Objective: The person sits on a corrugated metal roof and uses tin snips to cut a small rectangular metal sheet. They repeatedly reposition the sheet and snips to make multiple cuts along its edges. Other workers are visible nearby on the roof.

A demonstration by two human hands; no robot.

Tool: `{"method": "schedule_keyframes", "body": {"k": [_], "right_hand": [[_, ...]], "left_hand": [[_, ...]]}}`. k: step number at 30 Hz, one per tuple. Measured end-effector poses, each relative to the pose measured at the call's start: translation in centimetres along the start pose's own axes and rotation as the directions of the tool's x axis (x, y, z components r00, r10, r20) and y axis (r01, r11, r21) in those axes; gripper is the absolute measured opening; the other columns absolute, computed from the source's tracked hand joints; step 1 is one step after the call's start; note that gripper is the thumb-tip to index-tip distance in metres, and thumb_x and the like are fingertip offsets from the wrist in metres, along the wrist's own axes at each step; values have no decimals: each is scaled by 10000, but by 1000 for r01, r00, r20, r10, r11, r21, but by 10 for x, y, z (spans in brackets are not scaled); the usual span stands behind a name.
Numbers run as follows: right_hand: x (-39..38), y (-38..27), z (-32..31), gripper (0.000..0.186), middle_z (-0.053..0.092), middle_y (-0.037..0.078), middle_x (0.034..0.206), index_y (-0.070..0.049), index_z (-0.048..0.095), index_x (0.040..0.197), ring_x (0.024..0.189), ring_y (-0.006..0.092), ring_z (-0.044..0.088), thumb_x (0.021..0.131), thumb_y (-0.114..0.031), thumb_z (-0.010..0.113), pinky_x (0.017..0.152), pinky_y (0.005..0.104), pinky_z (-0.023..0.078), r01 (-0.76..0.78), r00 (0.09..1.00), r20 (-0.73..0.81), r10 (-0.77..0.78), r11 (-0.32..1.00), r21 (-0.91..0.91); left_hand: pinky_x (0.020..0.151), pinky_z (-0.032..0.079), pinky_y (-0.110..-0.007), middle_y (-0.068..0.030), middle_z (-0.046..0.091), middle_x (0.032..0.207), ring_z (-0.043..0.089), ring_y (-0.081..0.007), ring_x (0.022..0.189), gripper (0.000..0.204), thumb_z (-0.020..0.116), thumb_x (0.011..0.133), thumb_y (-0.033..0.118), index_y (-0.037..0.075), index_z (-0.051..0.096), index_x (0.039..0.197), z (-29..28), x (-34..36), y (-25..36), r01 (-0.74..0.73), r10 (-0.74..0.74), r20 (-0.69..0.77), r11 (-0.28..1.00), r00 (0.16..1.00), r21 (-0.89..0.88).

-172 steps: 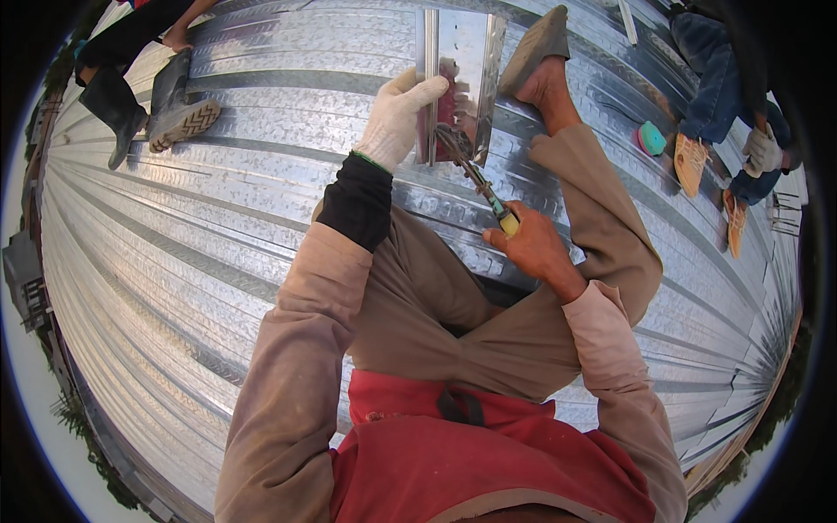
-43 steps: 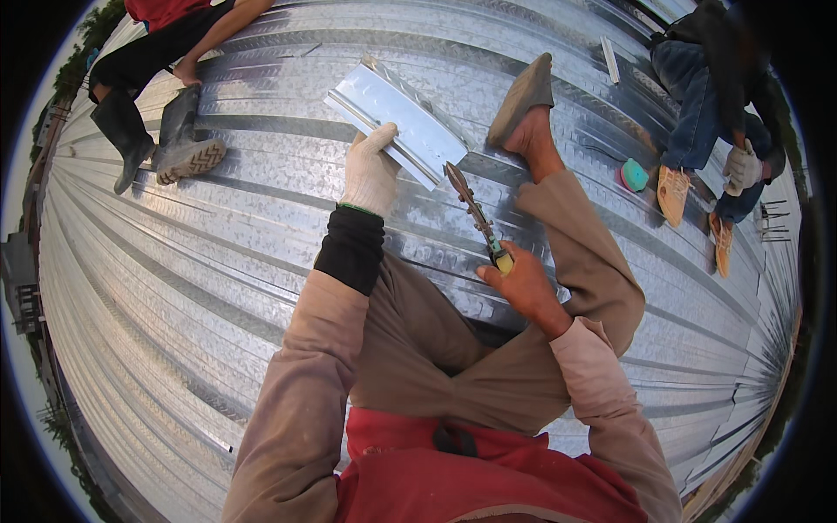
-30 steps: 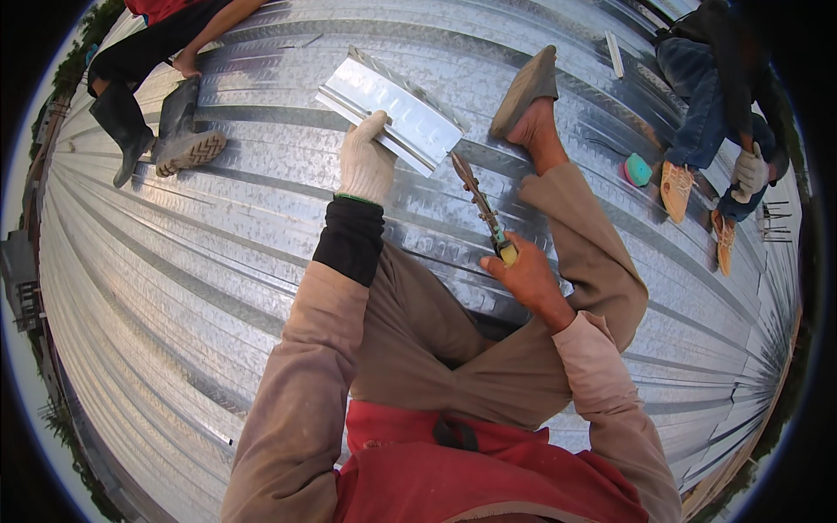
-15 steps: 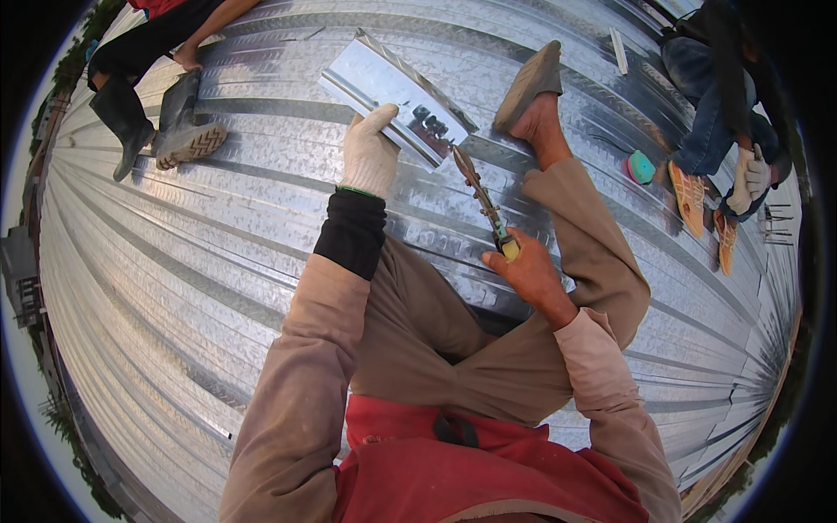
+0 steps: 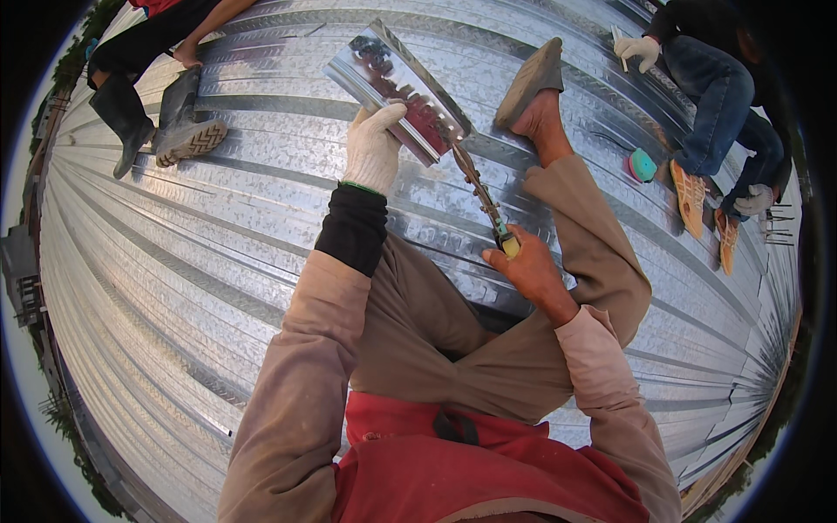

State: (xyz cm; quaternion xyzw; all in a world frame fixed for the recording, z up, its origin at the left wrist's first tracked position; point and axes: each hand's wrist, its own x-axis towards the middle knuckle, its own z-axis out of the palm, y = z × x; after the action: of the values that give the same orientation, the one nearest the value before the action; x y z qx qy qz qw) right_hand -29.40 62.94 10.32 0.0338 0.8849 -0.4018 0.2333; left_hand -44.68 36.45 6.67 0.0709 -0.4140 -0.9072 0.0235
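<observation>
My left hand (image 5: 373, 148), in a white knit glove, is closed on the lower left edge of a shiny folded sheet-metal piece (image 5: 397, 91). The thumb lies on its face and the other fingers are hidden behind it. My bare right hand (image 5: 532, 266) grips the handles of a pair of tin snips (image 5: 479, 193) with a worn yellow-green grip. The tips of the snips meet the lower right end of the metal piece; whether the jaws are parted is too small to tell.
I sit on a ribbed metal roof (image 5: 174, 270). Rubber boots (image 5: 187, 131) of one person are at the far left. At the far right a co-worker's gloved hand (image 5: 638, 52) holds a pale strip. A round teal-and-pink item (image 5: 642, 166) lies beside the co-worker's orange shoe (image 5: 689, 196).
The metal piece has tilted, its face now reflecting red and dark patches. The snips stay at its end. The co-worker on the right has parted their hands and picked up the pale strip.
</observation>
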Motion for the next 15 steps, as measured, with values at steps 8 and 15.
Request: {"method": "schedule_keyframes", "body": {"k": [8,15], "right_hand": [[1,5,1,618,739,278,1030,27,666,1279,997,459,708,860,-404,808,876,499,535,0,1000,-4,-1,1000,-17],[0,0,-1,627,740,276,1023,28,664,1290,986,452,712,860,-405,807,873,494,538,-35,999,21,36,999,-28]], "left_hand": [[1007,536,-381,-101,683,1144,670,-228,1113,323,650,940,-28,-24,636,1264,-10,8,-5,13,-13,2,999,1000,-37],[1013,527,-380,-94,667,1161,660,-224,1107,348,638,940,-38,-33,618,1288,-13,10,-11,11,-12,-21,999,1000,-31]]}}
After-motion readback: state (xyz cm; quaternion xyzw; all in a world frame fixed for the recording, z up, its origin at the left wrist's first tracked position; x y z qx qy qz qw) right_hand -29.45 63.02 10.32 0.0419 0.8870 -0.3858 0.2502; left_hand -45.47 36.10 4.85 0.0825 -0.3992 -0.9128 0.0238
